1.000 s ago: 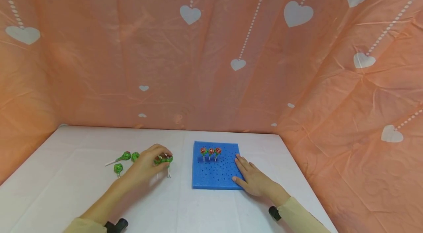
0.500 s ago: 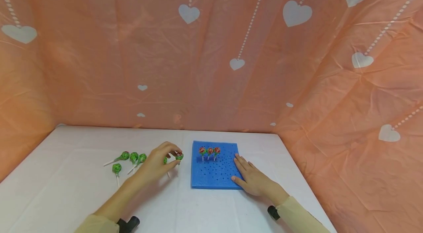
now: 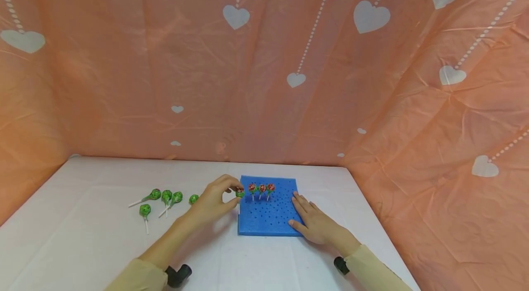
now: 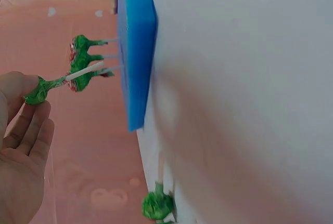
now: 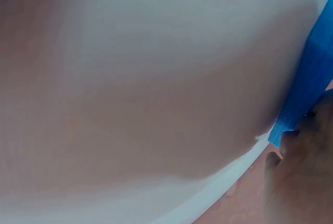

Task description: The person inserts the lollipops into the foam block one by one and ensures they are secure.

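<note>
Between thumb and fingertips my left hand point(image 3: 211, 206) pinches a green-wrapped lollipop point(image 4: 37, 94) by its head. Its white stick points toward the blue foam board point(image 3: 268, 224), and in the head view the candy overlaps the board's left edge. Three lollipops point(image 3: 262, 188) stand upright in a row near the board's back left, red on top and green below. Many small holes dot the board's face. My right hand point(image 3: 320, 224) rests with straight fingers on the board's right edge; in the right wrist view its fingers point(image 5: 291, 154) lie against the blue side.
Several green lollipops lie on the white tabletop at the left, among them one point(image 3: 145, 210) nearest the front and another point(image 3: 194, 198) partly hidden behind my left hand. An orange curtain point(image 3: 264, 112) with pale hearts rises behind the table and along its sides.
My left hand has carried the lollipop rightward from the group on the table to the board's left edge, uncovering lollipops behind it. The right hand stays in place.
</note>
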Motion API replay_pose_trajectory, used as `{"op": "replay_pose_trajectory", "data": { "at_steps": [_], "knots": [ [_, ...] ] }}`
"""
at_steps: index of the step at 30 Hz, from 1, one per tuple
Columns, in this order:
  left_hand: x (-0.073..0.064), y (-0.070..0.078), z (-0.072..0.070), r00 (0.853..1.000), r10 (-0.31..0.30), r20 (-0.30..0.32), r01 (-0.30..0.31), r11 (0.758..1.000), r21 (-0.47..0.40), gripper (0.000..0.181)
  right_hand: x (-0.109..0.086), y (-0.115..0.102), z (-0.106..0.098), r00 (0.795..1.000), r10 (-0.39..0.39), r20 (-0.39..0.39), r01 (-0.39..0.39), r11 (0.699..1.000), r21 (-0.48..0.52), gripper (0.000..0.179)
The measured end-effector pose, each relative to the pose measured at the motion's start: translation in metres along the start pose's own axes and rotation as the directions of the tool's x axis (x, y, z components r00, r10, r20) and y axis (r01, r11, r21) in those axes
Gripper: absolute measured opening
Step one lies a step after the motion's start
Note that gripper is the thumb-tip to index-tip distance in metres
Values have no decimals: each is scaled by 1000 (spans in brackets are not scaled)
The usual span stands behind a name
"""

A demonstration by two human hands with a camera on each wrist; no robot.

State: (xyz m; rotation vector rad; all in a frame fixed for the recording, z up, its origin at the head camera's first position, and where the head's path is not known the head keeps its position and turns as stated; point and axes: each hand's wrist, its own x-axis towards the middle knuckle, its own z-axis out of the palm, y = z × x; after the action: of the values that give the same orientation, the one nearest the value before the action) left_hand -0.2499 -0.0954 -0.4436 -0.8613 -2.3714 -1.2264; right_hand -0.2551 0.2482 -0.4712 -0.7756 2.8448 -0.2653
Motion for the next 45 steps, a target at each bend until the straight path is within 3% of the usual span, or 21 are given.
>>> {"op": "replay_pose_trajectory", "data": {
  "at_steps": [10, 19, 30, 39, 45],
  "knots": [
    [15, 12, 15, 997, 24, 69, -22, 1000, -21, 29, 0, 2, 1, 1000, -12, -8, 12, 1000, -7, 81],
    [29, 18, 31, 995, 65, 76, -62, 997, -43, 30, 2, 4, 2, 1000, -9, -6, 9, 1000, -18, 82],
    [48, 25, 46, 993, 84, 87, -88, 995, 49, 25, -1, 0, -1, 1000, -17, -1, 17, 1000, -7, 81],
    [65, 26, 54, 992, 50, 116, -62, 993, 103, 22, 0, 1, -1, 1000, -23, 1, 23, 1000, -12, 80],
    [73, 26, 60, 989, 41, 139, -54, 994, 92, 22, 0, 2, 0, 1000, -26, -3, 26, 1000, -11, 80]
  ]
}}
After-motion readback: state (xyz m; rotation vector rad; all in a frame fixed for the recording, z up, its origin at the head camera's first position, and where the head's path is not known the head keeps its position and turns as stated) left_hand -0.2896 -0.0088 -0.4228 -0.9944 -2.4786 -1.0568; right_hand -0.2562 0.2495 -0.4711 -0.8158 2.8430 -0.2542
